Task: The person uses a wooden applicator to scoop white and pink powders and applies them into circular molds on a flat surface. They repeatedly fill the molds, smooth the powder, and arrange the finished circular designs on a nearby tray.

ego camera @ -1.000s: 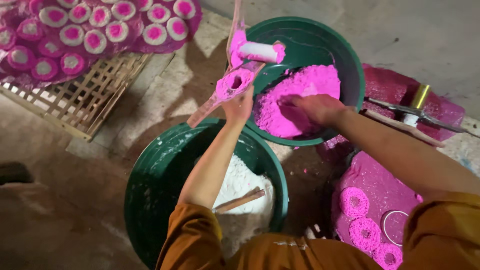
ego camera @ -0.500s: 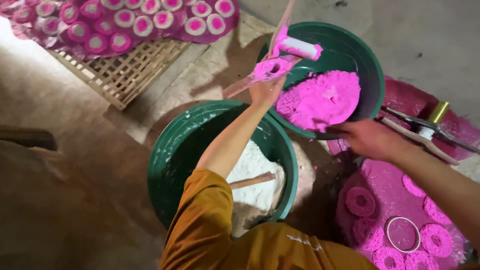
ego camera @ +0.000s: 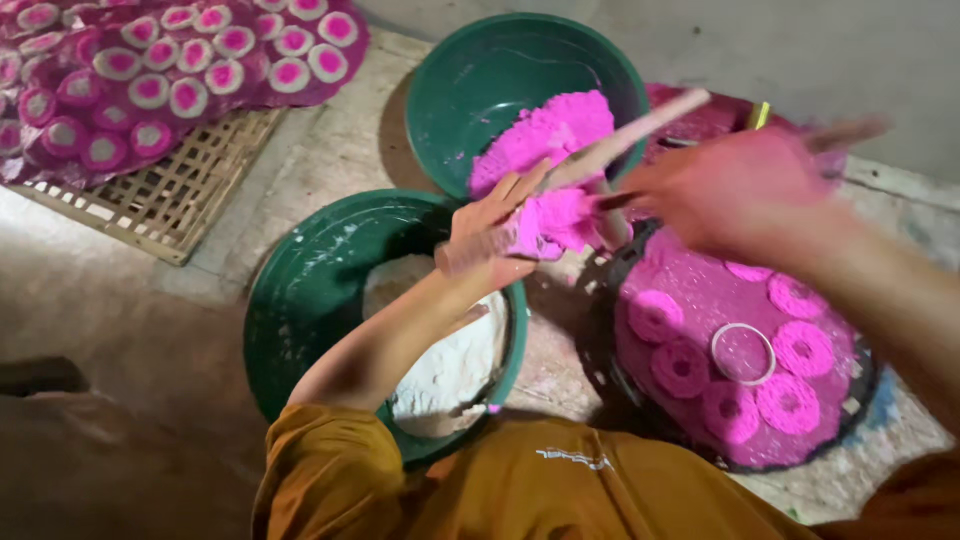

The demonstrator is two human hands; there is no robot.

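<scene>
A wooden mould (ego camera: 560, 190) packed with pink powder is clasped in the left hand (ego camera: 495, 225) above the floor, between two green basins. The blurred right hand (ego camera: 740, 190) is closed on a stick (ego camera: 850, 132) beside it; pink rings (ego camera: 735, 375) lie beneath, on a round tray (ego camera: 860, 400).
</scene>
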